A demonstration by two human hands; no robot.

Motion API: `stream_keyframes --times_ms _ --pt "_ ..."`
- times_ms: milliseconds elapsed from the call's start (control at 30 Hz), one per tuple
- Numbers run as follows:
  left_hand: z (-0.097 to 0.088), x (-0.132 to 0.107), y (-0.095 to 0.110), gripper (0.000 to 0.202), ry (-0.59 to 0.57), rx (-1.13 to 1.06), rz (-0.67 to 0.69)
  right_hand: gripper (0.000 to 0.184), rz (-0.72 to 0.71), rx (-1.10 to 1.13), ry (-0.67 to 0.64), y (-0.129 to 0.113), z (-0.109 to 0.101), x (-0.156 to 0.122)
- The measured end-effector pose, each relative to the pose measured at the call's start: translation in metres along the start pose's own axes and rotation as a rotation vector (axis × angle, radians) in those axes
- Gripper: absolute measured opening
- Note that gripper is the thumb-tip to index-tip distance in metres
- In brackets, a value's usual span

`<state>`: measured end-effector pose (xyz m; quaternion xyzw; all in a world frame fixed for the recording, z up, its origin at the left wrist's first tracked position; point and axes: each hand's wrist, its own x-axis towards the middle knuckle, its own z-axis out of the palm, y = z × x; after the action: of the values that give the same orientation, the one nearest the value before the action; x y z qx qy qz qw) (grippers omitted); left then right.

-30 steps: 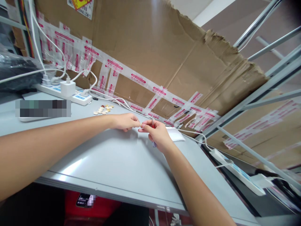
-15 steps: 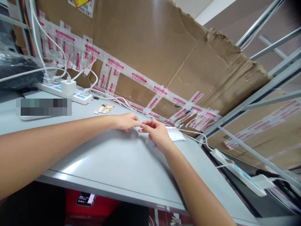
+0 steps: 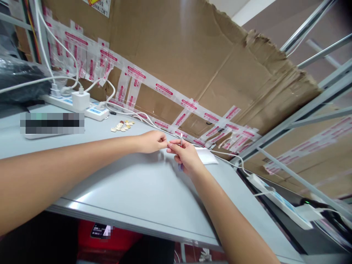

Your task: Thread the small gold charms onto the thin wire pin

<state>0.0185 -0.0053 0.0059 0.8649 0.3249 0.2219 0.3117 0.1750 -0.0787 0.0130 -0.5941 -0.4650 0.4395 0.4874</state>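
Observation:
My left hand (image 3: 154,141) is closed, its fingertips almost touching those of my right; what it holds, if anything, is hidden. My right hand (image 3: 187,156) grips a slim tool (image 3: 180,167), held upright, with a pale shiny tip above the fingers and a purplish, see-through handle end below; it may be a small screwdriver. Between the right thumb and fingertips, a tiny pale piece (image 3: 168,144) shows, too small to name. Left of the hands lie several small cream, yellow and brown pieces (image 3: 121,127) on the grey table (image 3: 129,190).
White paper (image 3: 206,156) lies behind my right hand. A power strip (image 3: 96,113) with a white plug and cables is at the back left, and another power strip (image 3: 280,200) at the right. Taped cardboard (image 3: 170,47) stands along the back. A phone (image 3: 99,231) lies below the table edge.
Both hands have shifted slightly to the right in the view. The right fingers have tilted a little, and a tiny pale piece now shows at their tips. The tool stays in the right hand.

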Motion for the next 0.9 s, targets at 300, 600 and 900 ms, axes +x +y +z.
stream_keyframes --times_ms 300,600,900 --pt "0.0057 -0.0019 0.0022 0.019 0.124 0.055 0.029 0.037 -0.041 0.041 0.024 0.0061 0.0001 0.0041" --pt "0.0083 0.0001 0.0030 0.024 0.143 -0.076 -0.022 0.032 -0.063 -0.009 0.058 0.0025 0.0000 0.0022" --pt "0.0089 0.0020 0.0030 0.023 0.130 -0.139 -0.070 0.030 -0.072 0.004 0.057 0.0016 -0.0026 0.0032"
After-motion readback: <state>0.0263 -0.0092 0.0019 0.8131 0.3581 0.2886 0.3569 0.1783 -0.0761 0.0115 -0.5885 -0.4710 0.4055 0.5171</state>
